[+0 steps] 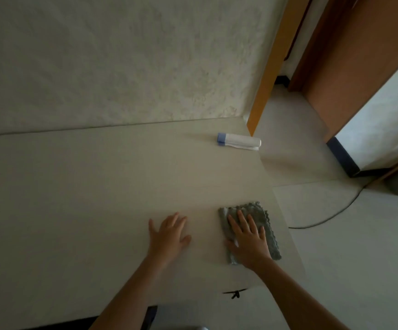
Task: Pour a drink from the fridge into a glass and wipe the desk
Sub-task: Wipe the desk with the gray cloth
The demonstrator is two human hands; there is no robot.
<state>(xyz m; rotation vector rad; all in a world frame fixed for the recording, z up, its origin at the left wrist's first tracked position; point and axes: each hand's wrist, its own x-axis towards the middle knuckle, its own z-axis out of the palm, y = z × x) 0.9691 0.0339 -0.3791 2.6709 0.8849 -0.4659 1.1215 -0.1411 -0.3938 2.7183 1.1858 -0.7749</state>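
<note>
While your right hand (pixel 248 241) presses flat-fingered on the grey cloth (pixel 262 217), wiping is underway. Your left hand (pixel 169 234) rests flat on the table (pixel 98 198), holding nothing. Next, sweep the cloth across.

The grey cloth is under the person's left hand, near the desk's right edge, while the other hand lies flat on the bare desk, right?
Not quite. In the head view the grey cloth is under the right hand, not the left. It does lie near the right edge of the desk, and the left hand lies flat on the bare desk.
</note>
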